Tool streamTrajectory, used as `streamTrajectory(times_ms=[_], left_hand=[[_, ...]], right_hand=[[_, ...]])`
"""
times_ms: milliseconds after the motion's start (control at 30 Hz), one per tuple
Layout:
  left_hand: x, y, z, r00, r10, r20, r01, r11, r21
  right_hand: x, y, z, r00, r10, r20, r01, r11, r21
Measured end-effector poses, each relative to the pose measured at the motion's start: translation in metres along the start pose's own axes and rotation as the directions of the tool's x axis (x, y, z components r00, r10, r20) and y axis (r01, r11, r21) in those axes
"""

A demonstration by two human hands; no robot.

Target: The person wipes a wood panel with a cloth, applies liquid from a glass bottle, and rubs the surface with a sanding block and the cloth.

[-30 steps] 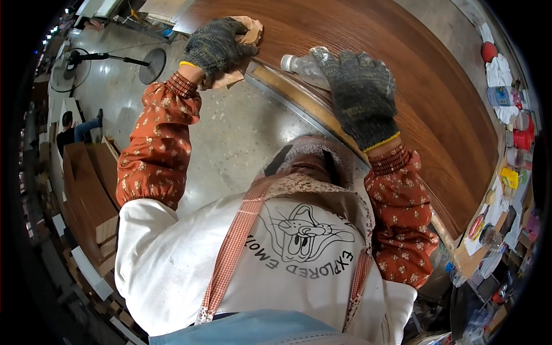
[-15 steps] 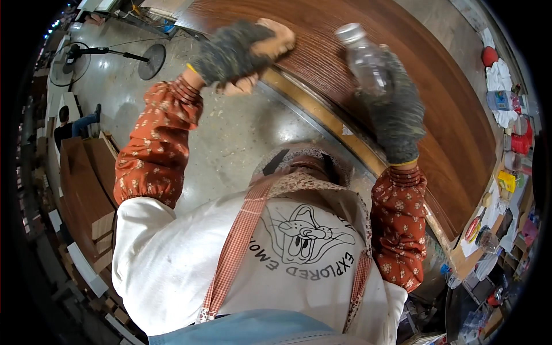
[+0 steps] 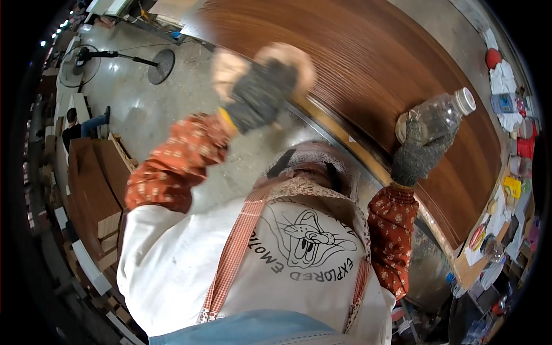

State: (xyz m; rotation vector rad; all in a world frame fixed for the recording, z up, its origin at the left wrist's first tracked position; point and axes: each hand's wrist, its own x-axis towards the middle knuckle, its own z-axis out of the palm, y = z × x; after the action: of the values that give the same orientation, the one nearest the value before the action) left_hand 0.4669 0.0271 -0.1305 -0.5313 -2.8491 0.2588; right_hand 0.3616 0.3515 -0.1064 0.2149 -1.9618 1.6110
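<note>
Bottle [image 3: 431, 118] of clear plastic, capped in white, lies tilted over the right part of a brown wood-grain panel [image 3: 345, 63], its cap end pointing away to the right; whether it touches the surface I cannot tell. The gloved right hand [image 3: 424, 154] is closed around its lower side, thumb toward the base. It should be light, since no liquid can be made out through the wall, and thin enough to dent under a hard squeeze; smooth plastic may slip a little, though the knitted glove ought to grip well. Round the middle of the body looks the best hold, leaving the cap free. Across from it, the gloved left hand [image 3: 261, 95] is clenched on a tan cloth [image 3: 292, 64], blurred, bulging out on both sides of the fist, near the panel's front edge. That cloth should be soft, limp and unbreakable, best bunched in the palm. The panel itself looks stiff and likely heavy, a thing to take by its edges with both hands. Farther out, a cluttered side bench [image 3: 467, 270] stands to the right, and a standing fan [image 3: 161, 66] and a seated person [image 3: 73, 131] are off to the left.
</note>
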Motion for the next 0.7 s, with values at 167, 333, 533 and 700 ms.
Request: streamTrajectory(times_ms=[167, 333, 533, 700], left_hand=[[0.033, 0.069, -0.027, 0.956, -0.068, -0.286, 0.048, 0.996, -0.075], [-0.017, -0.025, -0.012, 0.980, -0.164, -0.112, 0.149, 0.980, -0.130], [-0.064, -0.172, -0.021, 0.801, -0.598, 0.025, 0.594, 0.799, 0.096], [-0.024, -0.168, -0.039, 0.649, -0.744, 0.157, 0.721, 0.668, 0.186]], right_hand=[[-0.001, 0.012, -0.010, 0.987, 0.083, 0.136, -0.082, 0.997, -0.008], [-0.008, -0.003, -0.015, 0.995, 0.093, 0.035, -0.094, 0.996, 0.013], [-0.008, -0.003, -0.015, 0.994, 0.099, 0.039, -0.098, 0.994, -0.040], [-0.004, -0.001, -0.013, 0.996, 0.069, 0.052, -0.065, 0.995, -0.070]])
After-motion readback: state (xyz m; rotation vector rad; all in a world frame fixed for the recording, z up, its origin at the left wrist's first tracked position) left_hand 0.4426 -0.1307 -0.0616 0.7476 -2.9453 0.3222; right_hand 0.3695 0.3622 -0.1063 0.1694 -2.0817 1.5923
